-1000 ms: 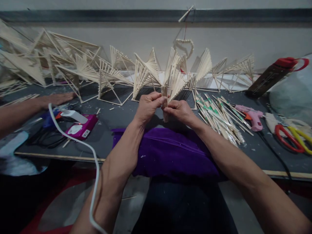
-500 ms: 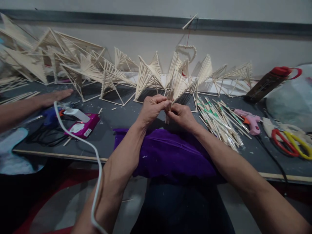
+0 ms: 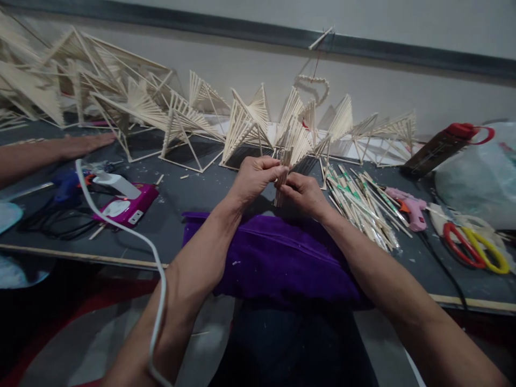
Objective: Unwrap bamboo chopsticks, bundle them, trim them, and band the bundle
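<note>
Since a second before, the person's head had tipped, so the wall rail (image 3: pixel 258 33) slanted more steeply down to the right; the hands had kept nearly the same hold. The bundle of sticks (image 3: pixel 286 157) stood close to upright between them, over the table (image 3: pixel 193 196), just beyond the purple cloth (image 3: pixel 274 263). From where I stood, the left hand (image 3: pixel 256 177) had thumb and forefinger pinched on its upper part, while the right hand (image 3: pixel 304 194) pinched it lower down, the other fingers curled in.

The step looked to me like evening the sticks' ends. That called, I thought, for a light pinch, loose enough to let each stick slide, with one hold above the other so the bundle wouldn't fan or twist. A careless push might have knocked the fanned stick frame (image 3: pixel 301 142) close behind.

I couldn't count the sticks, nor tell whether their lower ends touched the table. Fingertips on the far side were hidden. A white cord (image 3: pixel 161 301) crossed in front of the left forearm (image 3: pixel 191 279). A co-worker's hand (image 3: pixel 92 142) lay on the table, too blurred to show whether its fingers were spread, and most of that person was cut off.
</note>
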Demonstrator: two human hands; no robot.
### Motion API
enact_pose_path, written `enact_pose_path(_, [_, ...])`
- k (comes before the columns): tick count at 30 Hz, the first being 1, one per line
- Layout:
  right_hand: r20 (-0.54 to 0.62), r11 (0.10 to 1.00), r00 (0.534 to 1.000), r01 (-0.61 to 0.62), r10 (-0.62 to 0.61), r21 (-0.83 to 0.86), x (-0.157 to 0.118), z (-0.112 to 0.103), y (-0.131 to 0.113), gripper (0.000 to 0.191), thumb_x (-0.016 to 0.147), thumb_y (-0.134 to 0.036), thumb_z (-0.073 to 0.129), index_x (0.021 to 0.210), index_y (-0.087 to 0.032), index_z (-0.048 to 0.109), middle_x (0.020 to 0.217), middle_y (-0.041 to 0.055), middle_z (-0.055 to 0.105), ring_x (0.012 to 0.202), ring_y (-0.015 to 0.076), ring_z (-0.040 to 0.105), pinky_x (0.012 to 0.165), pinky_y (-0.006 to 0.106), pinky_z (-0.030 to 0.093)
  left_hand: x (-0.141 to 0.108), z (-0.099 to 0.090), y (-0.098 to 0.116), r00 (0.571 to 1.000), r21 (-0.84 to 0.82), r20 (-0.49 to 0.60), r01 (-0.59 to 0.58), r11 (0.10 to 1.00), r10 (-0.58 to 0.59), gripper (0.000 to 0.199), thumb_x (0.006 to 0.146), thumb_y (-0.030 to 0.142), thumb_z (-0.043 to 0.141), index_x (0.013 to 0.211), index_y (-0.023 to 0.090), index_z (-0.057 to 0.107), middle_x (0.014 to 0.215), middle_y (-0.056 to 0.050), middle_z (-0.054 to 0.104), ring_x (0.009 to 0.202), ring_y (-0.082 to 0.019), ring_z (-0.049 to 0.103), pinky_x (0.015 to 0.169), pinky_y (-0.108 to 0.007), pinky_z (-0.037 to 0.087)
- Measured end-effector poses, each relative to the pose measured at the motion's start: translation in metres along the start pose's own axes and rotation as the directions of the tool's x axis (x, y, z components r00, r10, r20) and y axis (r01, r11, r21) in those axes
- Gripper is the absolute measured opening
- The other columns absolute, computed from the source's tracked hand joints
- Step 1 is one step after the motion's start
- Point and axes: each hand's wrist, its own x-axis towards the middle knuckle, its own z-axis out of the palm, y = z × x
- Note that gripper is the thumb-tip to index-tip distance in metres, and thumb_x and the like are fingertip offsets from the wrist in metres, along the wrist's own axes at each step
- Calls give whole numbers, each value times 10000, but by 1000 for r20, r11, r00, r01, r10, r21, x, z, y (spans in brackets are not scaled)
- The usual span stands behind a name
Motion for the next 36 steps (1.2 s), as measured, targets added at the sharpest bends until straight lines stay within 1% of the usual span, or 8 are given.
enact_pose_path(2, [-1, 1000, 1000, -6, 6, 28, -1, 0, 1, 177, 852, -283, 539, 744, -178, 632, 738, 14, 597, 711, 136, 540, 680, 247, 392, 0, 0, 0, 1000, -15, 6, 13, 1000, -13, 208, 710, 362, 700, 764, 171, 760, 694, -12, 647, 678, -145, 572, 647, -267, 439])
enact_pose_path(6, [11, 996, 999, -32, 32, 84, -1, 1, 1, 175, 849, -298, 543, 765, -182, 645, 752, 10, 607, 712, 135, 543, 682, 247, 397, 0, -1, 2, 1000, -9, 16, 15, 1000, -15, 217, 712, 378, 698, 733, 170, 758, 702, -18, 648, 669, -144, 568, 643, -271, 439])
enact_pose_path(10, [2, 992, 1000, -30, 30, 120, -2, 2, 2, 173, 842, -293, 548, 752, -177, 639, 755, 6, 600, 733, 134, 543, 699, 249, 400, -2, -1, 3, 1000, -6, 21, 6, 1000, -6, 196, 710, 362, 704, 773, 185, 762, 696, -5, 633, 662, -132, 553, 634, -265, 425])
enact_pose_path(15, [7, 989, 999, -46, 45, 138, -3, 5, 2, 195, 848, -299, 537, 737, -170, 630, 723, -3, 566, 713, 126, 528, 686, 244, 397, -4, 1, 3, 998, 69, 8, -57, 996, 56, 220, 760, 362, 662, 663, 177, 727, 691, -2, 602, 704, -135, 555, 684, -269, 414])
enact_pose_path(21, [27, 988, 999, -42, 38, 150, -4, 7, 7, 229, 847, -334, 551, 765, -155, 667, 749, 20, 605, 734, 149, 564, 697, 261, 410, -6, 2, 5, 998, 99, -5, -56, 994, 57, 196, 756, 350, 662, 741, 174, 748, 699, 3, 602, 734, -144, 560, 704, -268, 409])
enact_pose_path(25, [16, 991, 1000, -22, 20, 134, -3, 5, 8, 223, 846, -330, 566, 790, -153, 689, 771, 34, 642, 759, 159, 588, 722, 268, 423, -6, 4, 6, 999, 46, -21, -48, 998, 49, 156, 742, 312, 667, 717, 181, 748, 715, 4, 634, 742, -137, 572, 720, -258, 413])
enact_pose_path(30, [39, 991, 999, -33, 28, 126, -2, -1, 10, 235, 843, -337, 575, 808, -149, 711, 771, 34, 658, 741, 158, 605, 695, 260, 421, -1, 7, 5, 1000, -16, -7, -8, 1000, 8, 181, 737, 323, 672, 678, 163, 732, 637, 15, 609, 646, -115, 536, 656, -247, 406])
enact_pose_path(36, [41, 999, 998, -45, 44, 25, -2, -7, 11, 202, 840, -309, 576, 820, -161, 712, 788, 31, 658, 761, 154, 598, 708, 251, 415, 0, 11, 2, 998, 38, -13, -53, 998, 54, 188, 742, 335, 674, 707, 164, 745, 674, 7, 612, 688, -126, 546, 654, -243, 409])
